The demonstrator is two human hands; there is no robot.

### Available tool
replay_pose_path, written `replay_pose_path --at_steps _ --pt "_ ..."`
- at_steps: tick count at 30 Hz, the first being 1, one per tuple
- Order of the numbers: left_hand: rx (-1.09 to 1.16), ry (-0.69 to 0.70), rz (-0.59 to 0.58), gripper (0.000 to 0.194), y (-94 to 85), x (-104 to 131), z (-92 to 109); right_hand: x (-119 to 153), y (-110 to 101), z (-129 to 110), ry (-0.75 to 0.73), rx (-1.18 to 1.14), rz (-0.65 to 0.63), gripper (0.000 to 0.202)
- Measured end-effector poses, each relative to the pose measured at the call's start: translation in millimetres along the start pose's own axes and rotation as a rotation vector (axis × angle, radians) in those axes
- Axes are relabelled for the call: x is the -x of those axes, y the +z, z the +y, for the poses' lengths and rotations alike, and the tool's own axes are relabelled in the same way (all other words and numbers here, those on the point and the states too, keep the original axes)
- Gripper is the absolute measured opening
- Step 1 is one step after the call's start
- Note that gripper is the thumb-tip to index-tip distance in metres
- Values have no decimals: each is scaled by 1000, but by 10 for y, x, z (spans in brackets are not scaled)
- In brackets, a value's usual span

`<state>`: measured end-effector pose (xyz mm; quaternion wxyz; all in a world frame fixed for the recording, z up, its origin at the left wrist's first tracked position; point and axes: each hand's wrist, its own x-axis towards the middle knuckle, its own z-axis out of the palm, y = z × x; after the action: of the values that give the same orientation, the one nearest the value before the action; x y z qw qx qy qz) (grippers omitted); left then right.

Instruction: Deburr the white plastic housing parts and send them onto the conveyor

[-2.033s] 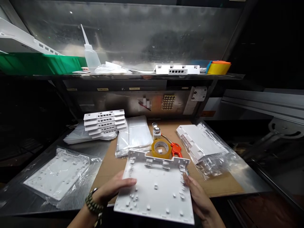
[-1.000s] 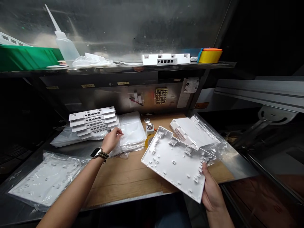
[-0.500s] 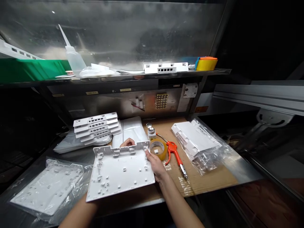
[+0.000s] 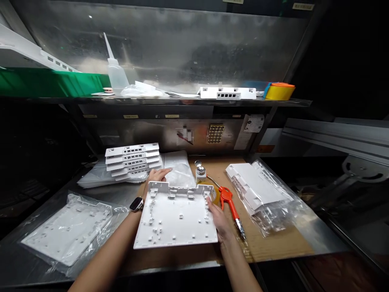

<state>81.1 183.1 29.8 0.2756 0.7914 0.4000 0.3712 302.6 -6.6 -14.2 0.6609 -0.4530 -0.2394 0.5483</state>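
My right hand (image 4: 219,218) grips the right edge of a white plastic housing panel (image 4: 179,221), thumb on its face. The panel tilts toward me, showing small posts and clips on its inner side and a notched upper edge. Behind it my left hand (image 4: 159,175), a watch (image 4: 136,204) on the wrist, reaches over the pile of clear plastic bags (image 4: 179,168). Its index finger is stretched out on the top bag; the other fingers are partly hidden. Just left of that hand stands a stack of white housings (image 4: 133,160) with port cut-outs.
An orange air gun (image 4: 229,202), a tape roll (image 4: 215,194) and a pump bottle (image 4: 200,172) lie on the cardboard (image 4: 273,239). Bagged housings lie at the right (image 4: 258,184) and left (image 4: 68,231). A shelf (image 4: 182,99) overhead carries a green bin (image 4: 54,83) and squeeze bottle (image 4: 118,77).
My left hand has come out from behind the panel toward the bags, its finger now extended. The panel stays in my right hand. The view has shifted, so things appear further right.
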Motion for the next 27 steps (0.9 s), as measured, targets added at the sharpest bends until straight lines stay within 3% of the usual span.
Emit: replay_pose_path --at_steps 3,6,8,12,15,18,22,24,27 --pt "-44 35 12 32 23 20 213 202 -103 12 -21 -45 143 67" --pt "-51 62 -19 23 90 38 403 517 -224 71 -271 -76 436 75" --pt "-42 72 -29 26 167 37 489 719 -285 139 -447 44 536 77" --pt "32 123 -104 52 341 51 620 929 -256 287 -572 431 449 71" --pt "99 163 -123 64 411 83 713 937 -163 356 -620 516 377 52" --pt "125 179 -21 70 422 126 788 932 -119 376 -650 524 359 40" --pt "85 184 147 62 441 269 916 972 -97 344 -746 523 307 44" --pt "52 199 162 53 491 408 1030 996 -79 300 -760 516 349 51" --pt "44 213 55 50 631 670 1257 1031 -99 196 -732 447 532 61"
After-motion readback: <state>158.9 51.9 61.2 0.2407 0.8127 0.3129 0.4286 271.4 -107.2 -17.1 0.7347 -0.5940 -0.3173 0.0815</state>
